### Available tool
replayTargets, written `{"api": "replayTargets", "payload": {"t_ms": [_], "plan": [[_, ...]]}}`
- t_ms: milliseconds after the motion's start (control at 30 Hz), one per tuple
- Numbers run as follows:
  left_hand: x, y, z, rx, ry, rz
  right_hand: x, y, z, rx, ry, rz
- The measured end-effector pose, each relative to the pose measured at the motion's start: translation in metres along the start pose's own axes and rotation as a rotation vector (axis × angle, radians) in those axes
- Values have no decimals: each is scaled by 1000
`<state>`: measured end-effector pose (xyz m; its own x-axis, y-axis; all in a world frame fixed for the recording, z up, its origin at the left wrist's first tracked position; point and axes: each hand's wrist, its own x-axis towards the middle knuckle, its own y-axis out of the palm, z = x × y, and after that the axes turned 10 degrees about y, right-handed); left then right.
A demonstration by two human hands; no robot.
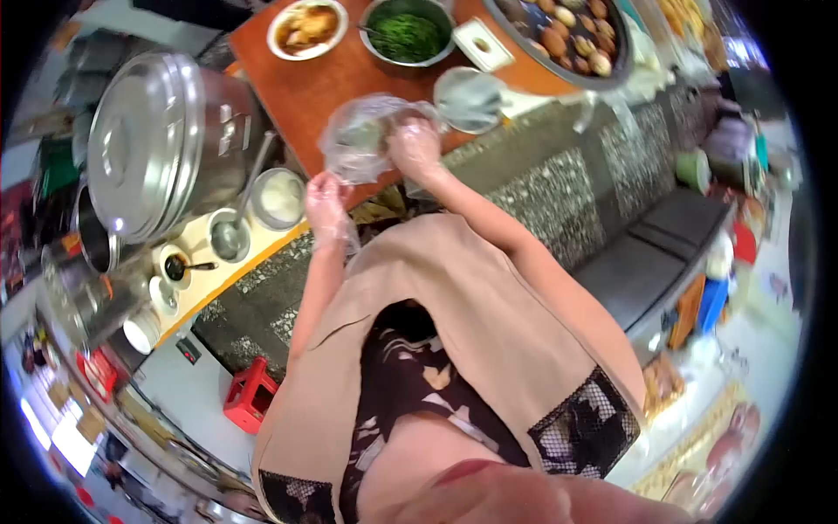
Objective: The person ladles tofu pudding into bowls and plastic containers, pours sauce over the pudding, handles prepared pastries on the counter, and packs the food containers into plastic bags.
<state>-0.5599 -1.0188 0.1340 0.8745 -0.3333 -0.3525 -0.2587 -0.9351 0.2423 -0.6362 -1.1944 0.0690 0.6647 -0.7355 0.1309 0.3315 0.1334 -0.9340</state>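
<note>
Work in hand: clear plastic bag (358, 144) being handled with both gloved hands over the orange tabletop (305, 96); looks like opening or arranging the film (judgement).
Bag position: upper centre of frame, at the table's near edge; pale contents, kind unclear.
Bag axis: long axis appears to slant from lower left to upper right; film crumpled, mouth not identifiable, so pointing direction cannot be told.
Left hand: (325, 210) fingers bent together at the bag's lower-left edge; film pinched or only touched, cannot tell.
Right hand: (416, 147) fingers curled down over the bag's right part; tips hidden, grip cannot be told.
Handling: limp film calls for a light hold at the edge, the other hand steadying the contents (judgement).
Surroundings: bowl of chopped greens (406, 37) above the bag; white bowl of brown food (307, 31) to its upper left; pan of eggs (539, 44) at upper right.
</note>
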Motion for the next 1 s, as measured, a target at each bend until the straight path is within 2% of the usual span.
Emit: {"api": "replayTargets", "payload": {"t_ms": [33,67,133,167,233,300,367,467,533,567,600,633,667,700,733,767,833,867,933,967,1000], "plan": [[2,3,-2,-34,-49,-71,3,-5,-1,85,-15,-27],[2,0,-1,-41,-52,-46,-3,-10,-6,73,7,-24],[3,0,-3,-65,-56,-59,-4,-25,-5,330,-29,75],[5,-1,-6,-61,-60,-53,-8,-36,-9,329,-21,74],[6,-2,-14,-78,-66,-105,-13,-89,-17,436,-36,176],[11,-7,-15,-96,-30,-76,-18,-100,-45,449,10,87],[15,-9,-18,-44,-21,-96,-20,-104,-76,291,153,72],[19,-2,-22,-38,23,-107,-5,-111,-83,280,154,54],[11,7,-35,10,96,-175,9,-112,-57,329,51,32],[7,4,-33,-14,201,-158,15,-116,-32,421,-54,69],[5,-8,-16,267,436,-148,19,-104,-15,528,-130,153],[-5,-4,-28,459,600,-161,26,-100,10,569,-310,156],[-22,-2,-48,688,642,-209,30,-90,26,547,-375,313],[-41,-8,-63,689,597,-232,28,-79,41,496,-394,382],[-56,-23,-61,735,559,-279,29,-66,54,346,-487,273],[-70,-39,-63,814,739,-354,26,-82,84,656,-349,324],[-112,-75,-50,765,733,-505,16,-115,146,968,-385,310],[-140,-93,-48,756,664,-571,12,-130,179,1117,-414,305],[-189,-144,-43,747,584,-724,11,-124,232,819,-715,31],[-211,-171,-31,748,558,-813,-26,-134,272,949,-827,-54],[-235,-196,-21,705,556,-903,-65,-144,301,974,-953,4]]}}
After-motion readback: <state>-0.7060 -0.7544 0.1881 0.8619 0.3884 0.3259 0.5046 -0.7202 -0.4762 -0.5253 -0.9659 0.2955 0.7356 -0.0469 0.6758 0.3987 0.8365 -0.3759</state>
